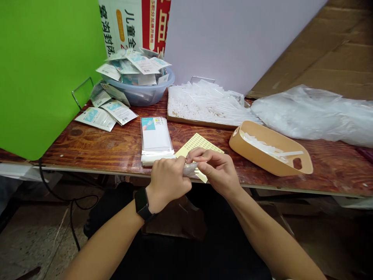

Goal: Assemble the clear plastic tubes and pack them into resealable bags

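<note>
My left hand (169,177), with a black watch on its wrist, is closed around a greyish translucent plastic piece (190,168) just over the table's front edge. Most of that piece is hidden in the fist, so its kind is unclear. At its far end the thumb and fingers of my right hand (218,171) come together in a pinch; what lies between them is too small to make out. Partly under my hands is a pale yellow sheet of small stickers (194,146). A stack of printed card packets (156,136) lies just beyond my left hand.
A blue bowl (145,95) heaped with packets stands at the back left, with loose packets (97,118) beside it. Behind lies a shallow tray (186,118) of translucent plastic strips. To the right are a tan basket (262,159) with white strips and a large plastic bag (314,112).
</note>
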Demonstrator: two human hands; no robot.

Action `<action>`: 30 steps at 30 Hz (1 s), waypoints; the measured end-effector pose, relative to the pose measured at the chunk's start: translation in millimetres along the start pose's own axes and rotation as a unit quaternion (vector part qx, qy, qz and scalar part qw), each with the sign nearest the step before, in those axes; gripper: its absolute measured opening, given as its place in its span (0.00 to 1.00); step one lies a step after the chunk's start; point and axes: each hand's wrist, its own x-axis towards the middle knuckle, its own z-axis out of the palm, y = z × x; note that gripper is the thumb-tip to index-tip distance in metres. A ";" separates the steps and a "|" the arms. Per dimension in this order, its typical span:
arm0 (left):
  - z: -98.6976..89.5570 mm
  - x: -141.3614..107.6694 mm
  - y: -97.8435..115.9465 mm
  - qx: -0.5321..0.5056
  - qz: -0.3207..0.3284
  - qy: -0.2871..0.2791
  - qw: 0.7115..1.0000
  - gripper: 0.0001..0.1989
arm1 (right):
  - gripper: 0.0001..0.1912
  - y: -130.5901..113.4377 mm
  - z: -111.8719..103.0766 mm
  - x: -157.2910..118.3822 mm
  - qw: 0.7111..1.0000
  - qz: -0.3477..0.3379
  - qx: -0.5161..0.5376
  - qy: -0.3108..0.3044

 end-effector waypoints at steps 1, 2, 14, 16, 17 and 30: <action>0.4 -0.5 0.3 -0.002 0.001 0.000 1.000 0.13 | 0.04 0.3 -0.1 -0.9 1.000 0.004 -0.001 -0.002; 0.6 -0.7 0.3 0.000 0.003 -0.002 1.000 0.12 | 0.03 0.7 -0.5 -1.8 1.000 0.006 -0.004 -0.002; -4.0 5.8 -10.0 -0.174 -0.044 -0.054 0.982 0.04 | 0.07 0.3 -7.3 -10.4 0.992 0.024 -0.024 0.118; -3.4 6.6 -9.6 -0.219 -0.048 -0.062 0.973 0.05 | 0.06 -2.6 -2.6 -9.4 0.993 0.054 -0.033 0.100; -2.9 7.3 -8.9 -0.232 -0.048 -0.063 0.969 0.05 | 0.05 -4.1 -0.7 -8.3 0.993 0.060 -0.039 0.092; 1.7 13.2 5.9 -0.056 0.000 -0.056 0.997 0.04 | 0.10 -10.4 -24.5 -4.4 0.992 0.048 -0.115 -0.027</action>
